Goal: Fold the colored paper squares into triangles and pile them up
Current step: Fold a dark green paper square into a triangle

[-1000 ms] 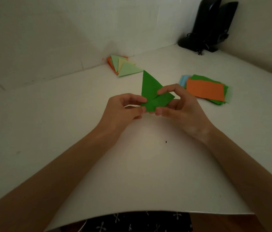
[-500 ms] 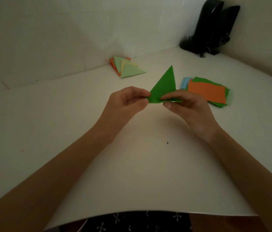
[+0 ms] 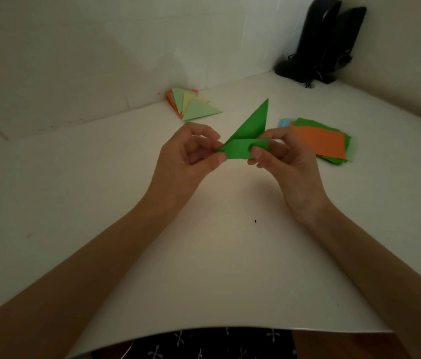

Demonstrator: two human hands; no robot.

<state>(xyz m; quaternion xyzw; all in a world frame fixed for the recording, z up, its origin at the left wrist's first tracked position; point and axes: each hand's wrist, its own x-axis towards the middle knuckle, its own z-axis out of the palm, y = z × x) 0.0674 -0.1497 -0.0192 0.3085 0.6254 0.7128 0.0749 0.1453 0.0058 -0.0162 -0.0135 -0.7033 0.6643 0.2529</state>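
Observation:
A dark green paper (image 3: pixel 245 136), partly folded, is held above the white table between both hands. My left hand (image 3: pixel 188 156) pinches its left corner between thumb and fingers. My right hand (image 3: pixel 282 156) pinches its right side, thumb on the lower flap. One flap points up and to the right. A pile of folded triangles (image 3: pixel 194 106) in light green, yellow and orange lies at the back by the wall. A stack of unfolded squares (image 3: pixel 320 141), orange on top of green and blue, lies right of my hands.
Two black speakers (image 3: pixel 323 40) with a cable stand in the back right corner. The white table (image 3: pixel 204 255) meets walls at the back and right. Its front edge curves near my body.
The green paper turned from an upright point to a flatter hold. Its lower flap now faces me, and both hands shifted their pinch along it.

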